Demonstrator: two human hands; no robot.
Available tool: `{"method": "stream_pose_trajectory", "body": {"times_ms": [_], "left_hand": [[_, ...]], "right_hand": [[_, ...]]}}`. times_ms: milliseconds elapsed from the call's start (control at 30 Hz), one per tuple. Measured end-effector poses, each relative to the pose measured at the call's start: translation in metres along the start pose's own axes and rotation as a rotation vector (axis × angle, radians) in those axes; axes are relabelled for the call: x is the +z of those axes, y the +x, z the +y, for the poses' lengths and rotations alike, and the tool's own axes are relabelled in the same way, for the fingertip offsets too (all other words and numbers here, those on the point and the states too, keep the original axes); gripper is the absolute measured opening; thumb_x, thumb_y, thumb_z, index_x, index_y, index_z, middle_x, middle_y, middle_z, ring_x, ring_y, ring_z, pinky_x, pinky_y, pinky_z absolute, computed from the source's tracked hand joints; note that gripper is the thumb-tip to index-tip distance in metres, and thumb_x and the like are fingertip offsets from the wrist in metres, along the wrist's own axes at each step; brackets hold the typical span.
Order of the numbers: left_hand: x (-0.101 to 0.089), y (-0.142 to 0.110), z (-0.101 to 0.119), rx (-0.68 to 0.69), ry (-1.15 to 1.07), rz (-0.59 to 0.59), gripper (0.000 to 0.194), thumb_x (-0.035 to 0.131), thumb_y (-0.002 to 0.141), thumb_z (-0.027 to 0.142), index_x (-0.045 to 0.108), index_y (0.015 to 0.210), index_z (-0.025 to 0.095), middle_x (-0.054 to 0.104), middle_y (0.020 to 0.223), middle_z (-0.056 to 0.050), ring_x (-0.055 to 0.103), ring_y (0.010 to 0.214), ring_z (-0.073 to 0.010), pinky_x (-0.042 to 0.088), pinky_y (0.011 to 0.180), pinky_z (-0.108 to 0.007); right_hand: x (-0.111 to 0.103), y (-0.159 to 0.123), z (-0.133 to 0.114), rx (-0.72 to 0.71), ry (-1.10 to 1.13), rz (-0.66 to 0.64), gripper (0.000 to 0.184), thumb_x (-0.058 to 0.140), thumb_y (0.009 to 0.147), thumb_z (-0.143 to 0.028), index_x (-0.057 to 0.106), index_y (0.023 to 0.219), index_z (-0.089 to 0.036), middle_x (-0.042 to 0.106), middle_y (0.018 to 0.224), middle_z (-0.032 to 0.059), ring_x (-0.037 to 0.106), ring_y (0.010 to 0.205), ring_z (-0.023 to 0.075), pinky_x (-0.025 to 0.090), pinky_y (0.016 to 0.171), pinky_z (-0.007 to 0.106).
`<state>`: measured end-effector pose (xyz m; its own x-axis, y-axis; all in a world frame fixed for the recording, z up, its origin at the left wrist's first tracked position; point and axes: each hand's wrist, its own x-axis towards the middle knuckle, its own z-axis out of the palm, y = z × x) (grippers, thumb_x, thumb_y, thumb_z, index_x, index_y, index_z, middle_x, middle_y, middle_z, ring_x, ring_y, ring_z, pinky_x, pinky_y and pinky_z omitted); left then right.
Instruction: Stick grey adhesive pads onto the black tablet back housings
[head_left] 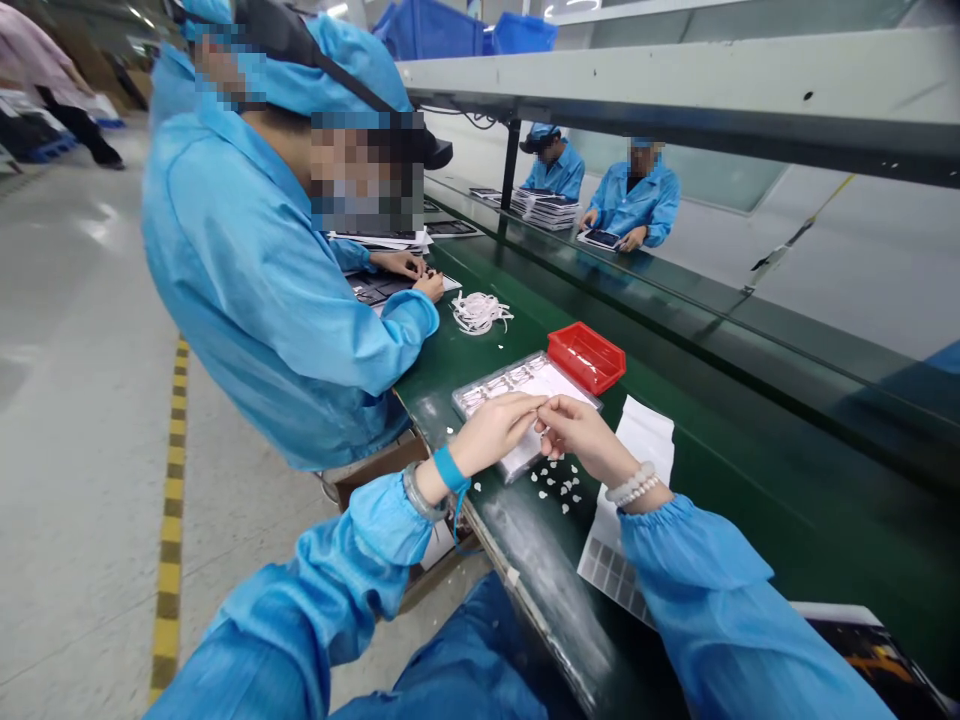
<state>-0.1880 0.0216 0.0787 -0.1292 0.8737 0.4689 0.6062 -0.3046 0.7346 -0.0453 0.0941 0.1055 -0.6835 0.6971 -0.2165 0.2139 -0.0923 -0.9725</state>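
Observation:
My left hand [499, 428] and my right hand [574, 432] meet fingertip to fingertip above a clear tray [517, 465] on the green bench. Each has its thumb and fingers pinched, and whatever lies between them is too small to make out. Small parts in rows [510, 378] fill the tray's far side, partly covered by my left hand. Several little white tabs [559, 490] are scattered on the bench below my right hand. Under my right forearm lies a white sheet [641, 440], along with a sheet of grey squares [611, 572].
A red bin [586, 357] stands just beyond the tray. Farther left are a heap of white strips [480, 312] and a co-worker [277, 270] in blue handling a dark panel. A shelf beam [675, 85] crosses overhead. A cardboard box [442, 575] sits below the bench edge.

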Motion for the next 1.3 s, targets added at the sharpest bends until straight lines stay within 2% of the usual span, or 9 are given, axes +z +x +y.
{"method": "stream_pose_trajectory", "body": {"times_ms": [133,267,433,533,633,800,900,1067,1300], "left_hand": [[0.008,0.000,0.011,-0.099,-0.193,0.007,0.015,0.055,0.084,0.025,0.067,0.089,0.018,0.069,0.087,-0.005,0.064,0.082,-0.0175,0.050,0.081,-0.032],[0.028,-0.001,0.031,-0.213,-0.479,-0.024,0.025,0.048,0.088,0.038,0.058,0.092,0.016,0.061,0.068,-0.001,0.061,0.059,-0.0124,0.052,0.058,-0.025],[0.057,-0.001,0.061,-0.323,-0.760,0.036,0.022,0.034,0.091,0.040,0.041,0.094,0.019,0.050,0.072,0.003,0.057,0.057,-0.0091,0.048,0.052,-0.022],[0.071,-0.003,0.072,-0.348,-0.822,0.036,0.018,0.045,0.087,0.036,0.038,0.092,0.020,0.051,0.075,0.003,0.055,0.058,-0.0081,0.046,0.051,-0.020],[0.081,-0.007,0.077,-0.341,-0.825,0.038,0.029,0.060,0.078,0.029,0.036,0.091,0.020,0.054,0.081,0.003,0.056,0.063,-0.0073,0.044,0.052,-0.017],[0.082,-0.007,0.070,-0.320,-0.805,-0.002,0.028,0.059,0.079,0.027,0.032,0.085,0.021,0.055,0.074,0.006,0.057,0.060,-0.0067,0.047,0.056,-0.019],[0.077,-0.004,0.061,-0.307,-0.753,-0.036,0.031,0.062,0.076,0.024,0.031,0.082,0.021,0.057,0.071,0.007,0.057,0.055,-0.0067,0.048,0.054,-0.020],[0.070,-0.005,0.053,-0.234,-0.596,-0.066,0.025,0.059,0.077,0.021,0.035,0.081,0.021,0.060,0.071,0.005,0.058,0.054,-0.0084,0.050,0.053,-0.022],[0.064,-0.021,0.049,-0.028,-0.238,0.127,0.015,0.056,0.084,0.025,0.041,0.086,0.021,0.062,0.093,-0.004,0.061,0.082,-0.0145,0.050,0.079,-0.031]], "right_hand": [[-0.010,-0.018,-0.003,0.013,0.029,-0.007,0.028,0.068,0.071,-0.039,0.051,0.072,-0.017,0.062,0.062,-0.0016,0.055,0.043,0.0072,0.040,0.041,0.019],[-0.030,-0.049,-0.009,-0.010,0.124,0.063,0.032,0.070,0.070,-0.042,0.052,0.075,-0.017,0.068,0.076,0.0037,0.060,0.056,0.0089,0.042,0.049,0.020],[-0.049,-0.076,-0.008,-0.027,0.317,0.185,0.034,0.073,0.066,-0.044,0.056,0.073,-0.015,0.063,0.066,0.0008,0.054,0.056,0.0073,0.040,0.053,0.020],[-0.052,-0.081,-0.003,-0.034,0.371,0.204,0.031,0.072,0.066,-0.042,0.056,0.071,-0.016,0.060,0.064,-0.0001,0.055,0.058,0.0083,0.043,0.057,0.022],[-0.051,-0.083,0.002,-0.054,0.433,0.212,0.027,0.070,0.068,-0.039,0.056,0.072,-0.017,0.062,0.068,0.0008,0.057,0.060,0.0090,0.046,0.063,0.024],[-0.049,-0.089,0.002,-0.038,0.392,0.240,0.026,0.069,0.068,-0.037,0.054,0.079,-0.018,0.062,0.067,0.0006,0.061,0.062,0.0127,0.049,0.063,0.027],[-0.053,-0.092,-0.001,-0.070,0.101,0.310,0.032,0.069,0.067,-0.035,0.058,0.092,-0.021,0.060,0.069,-0.0020,0.060,0.061,0.0136,0.049,0.054,0.026],[-0.057,-0.089,0.004,-0.091,-0.431,0.159,0.015,0.057,0.076,-0.031,0.065,0.070,-0.019,0.057,0.052,-0.0020,0.055,0.050,0.0117,0.045,0.050,0.024],[-0.045,-0.074,0.007,0.008,-0.239,0.195,0.020,0.059,0.075,-0.036,0.057,0.066,-0.018,0.057,0.052,-0.0024,0.054,0.045,0.0101,0.046,0.047,0.023]]}}
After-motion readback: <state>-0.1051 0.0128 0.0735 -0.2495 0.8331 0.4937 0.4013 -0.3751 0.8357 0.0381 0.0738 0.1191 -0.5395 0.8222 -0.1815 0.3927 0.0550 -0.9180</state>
